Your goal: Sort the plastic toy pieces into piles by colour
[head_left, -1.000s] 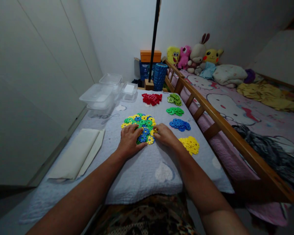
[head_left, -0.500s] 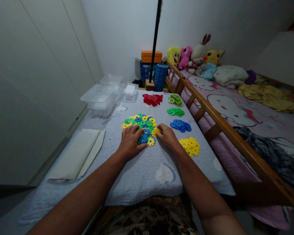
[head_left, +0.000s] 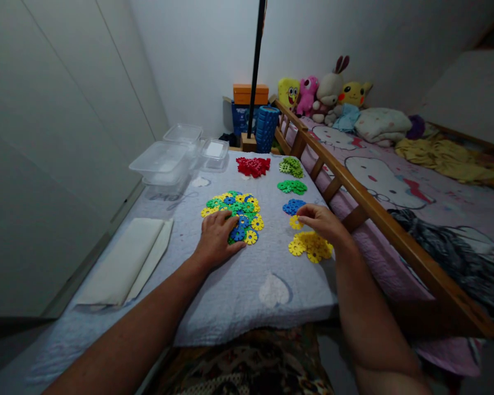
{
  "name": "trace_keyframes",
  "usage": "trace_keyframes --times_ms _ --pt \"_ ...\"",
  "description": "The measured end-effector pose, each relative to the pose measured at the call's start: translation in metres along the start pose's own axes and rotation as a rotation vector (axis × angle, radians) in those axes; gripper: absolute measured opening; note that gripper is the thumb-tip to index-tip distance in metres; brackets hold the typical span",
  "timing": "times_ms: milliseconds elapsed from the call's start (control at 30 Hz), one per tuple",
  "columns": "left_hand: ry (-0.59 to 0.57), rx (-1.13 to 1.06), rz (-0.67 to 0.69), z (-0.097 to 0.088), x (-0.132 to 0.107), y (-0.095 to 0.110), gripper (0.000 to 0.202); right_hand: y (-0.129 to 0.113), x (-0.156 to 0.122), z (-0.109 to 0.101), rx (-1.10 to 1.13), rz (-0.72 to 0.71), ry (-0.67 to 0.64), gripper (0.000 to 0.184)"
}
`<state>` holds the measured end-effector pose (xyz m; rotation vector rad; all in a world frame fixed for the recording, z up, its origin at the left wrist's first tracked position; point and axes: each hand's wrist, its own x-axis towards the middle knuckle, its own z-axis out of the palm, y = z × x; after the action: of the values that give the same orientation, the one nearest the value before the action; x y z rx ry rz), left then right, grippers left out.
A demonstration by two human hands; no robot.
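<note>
My left hand [head_left: 218, 236] rests with its fingers apart on the near left side of a mixed pile of notched plastic discs [head_left: 237, 207] in yellow, green and blue. Pinched in the fingertips of my right hand [head_left: 321, 221] is a yellow notched disc [head_left: 296, 222]. That hand is above the cloth, between the blue disc pile [head_left: 293, 207] and the yellow disc pile [head_left: 310, 246]. Farther back lie a green disc pile [head_left: 292, 187], a light green one [head_left: 291, 167] and a red one [head_left: 253, 167].
Clear plastic containers [head_left: 160, 159] stand at the back left of the cloth-covered table [head_left: 230, 302]. A folded pale paper packet [head_left: 119, 263] lies on the left. Along the right runs a wooden bed rail [head_left: 366, 214]. Behind the table rises a black pole [head_left: 255, 71].
My right hand has moved right from the mixed pile with a yellow disc, toward the yellow and blue piles. My left hand stays at the mixed pile. The view has shifted slightly.
</note>
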<state>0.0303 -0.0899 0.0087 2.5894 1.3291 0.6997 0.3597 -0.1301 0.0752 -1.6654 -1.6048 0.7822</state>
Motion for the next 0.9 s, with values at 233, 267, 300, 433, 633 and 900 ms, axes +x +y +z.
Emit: trace_keyframes --times_ms 233,267,300,433,633,900 --pt "-0.009 0.009 0.002 0.002 0.0 0.0 0.065 0.014 -0.028 -0.015 -0.115 0.083 -0.153 0.018" --pt "-0.008 0.012 0.001 0.002 0.0 -0.001 0.064 0.015 -0.03 -0.015 -0.125 0.081 -0.18 0.016" --pt "-0.007 0.016 0.001 0.002 0.0 -0.001 0.064 0.016 -0.032 -0.015 -0.135 0.077 -0.2 0.015" --pt "-0.009 0.025 0.005 0.002 0.0 -0.002 0.063 0.021 -0.033 -0.013 -0.195 0.059 -0.229 0.011" --pt "-0.003 0.008 0.005 0.003 0.0 -0.002 0.064 0.016 -0.028 -0.006 -0.393 0.0 -0.158 0.01" --pt "0.0 0.012 -0.001 0.0 -0.001 0.0 0.064 -0.026 0.007 0.035 -0.461 -0.148 -0.175 0.01"
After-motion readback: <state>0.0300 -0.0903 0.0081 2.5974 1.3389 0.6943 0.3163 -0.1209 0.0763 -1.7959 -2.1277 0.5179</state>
